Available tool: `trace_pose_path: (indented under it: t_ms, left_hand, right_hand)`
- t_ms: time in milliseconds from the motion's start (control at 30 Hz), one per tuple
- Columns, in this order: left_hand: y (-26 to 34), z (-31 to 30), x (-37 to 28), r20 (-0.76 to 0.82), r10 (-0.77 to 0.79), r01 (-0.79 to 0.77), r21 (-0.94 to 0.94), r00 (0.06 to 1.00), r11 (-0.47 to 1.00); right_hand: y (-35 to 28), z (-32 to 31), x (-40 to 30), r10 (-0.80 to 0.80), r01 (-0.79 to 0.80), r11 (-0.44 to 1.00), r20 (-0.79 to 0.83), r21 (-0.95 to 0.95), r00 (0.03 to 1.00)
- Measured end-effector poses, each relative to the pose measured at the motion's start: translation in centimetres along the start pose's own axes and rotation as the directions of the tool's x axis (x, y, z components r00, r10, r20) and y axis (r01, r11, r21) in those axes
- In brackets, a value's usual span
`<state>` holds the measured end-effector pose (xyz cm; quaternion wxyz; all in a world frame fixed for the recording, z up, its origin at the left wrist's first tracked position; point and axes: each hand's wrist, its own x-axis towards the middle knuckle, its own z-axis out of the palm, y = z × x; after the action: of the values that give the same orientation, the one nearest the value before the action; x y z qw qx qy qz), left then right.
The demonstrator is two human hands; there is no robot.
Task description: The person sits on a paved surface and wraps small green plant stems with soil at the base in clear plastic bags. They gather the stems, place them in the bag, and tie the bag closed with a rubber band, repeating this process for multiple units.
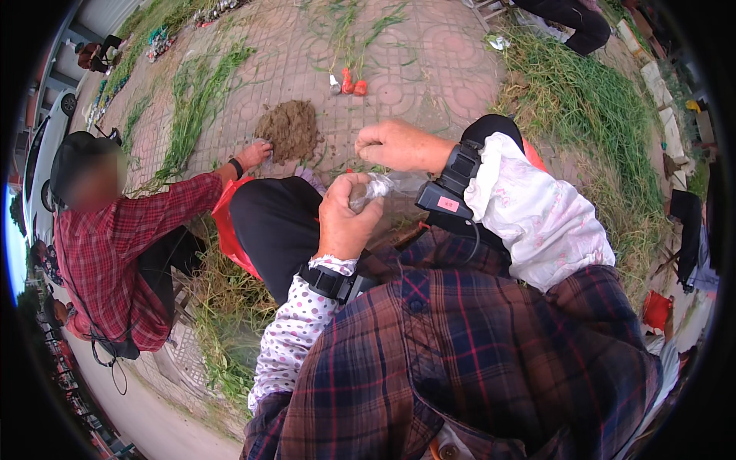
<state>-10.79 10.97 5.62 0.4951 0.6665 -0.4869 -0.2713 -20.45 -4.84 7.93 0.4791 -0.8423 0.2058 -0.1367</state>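
My left hand (349, 215) grips a clear plastic bag (376, 188), its gathered top twisted and whitish, with something brownish inside at the palm. The loose end of the bag spreads right, below my right hand (397, 145). My right hand is raised over the paving with its fingers curled in; whether anything is pinched between them cannot be told. Beyond my knees a mound of wet brown soil (292, 131) lies on the paving. Further off are two red-wrapped bundles (359, 88) and a whitish one (334, 85), with long green plant stems running away from them.
At left a seated person in a red plaid shirt (144, 215) reaches a hand (253, 154) to the soil's edge. Pulled green plants (198, 109) lie at left, and a large heap of them (581, 115) at right. A red plastic bag (230, 230) hangs by my left knee.
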Motion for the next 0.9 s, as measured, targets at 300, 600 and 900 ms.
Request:
trace_pose_path:
  t_ms: [300, 600, 900]
  left_hand:
    - [0.6, 0.1, 0.4, -0.005, -0.289, 0.24, -0.54, 0.957, 0.807]
    - [0.4, -0.2, 0.7, -0.144, -0.316, 0.21, -0.488, 0.938, 0.847]
    - [0.7, -0.9, 1.2, -0.204, -0.381, 0.193, -0.597, 0.902, 0.779]
  right_hand:
    - [-1.3, 0.0, -6.6, -0.147, 0.048, 0.928, -0.245, -0.37, 0.958]
    - [-3.0, 1.1, -5.8, 0.141, -0.123, 0.989, -0.292, 0.08, 0.946]
    - [-3.4, 3.0, -5.9, 0.163, -0.115, 0.909, -0.09, 0.401, 0.982]
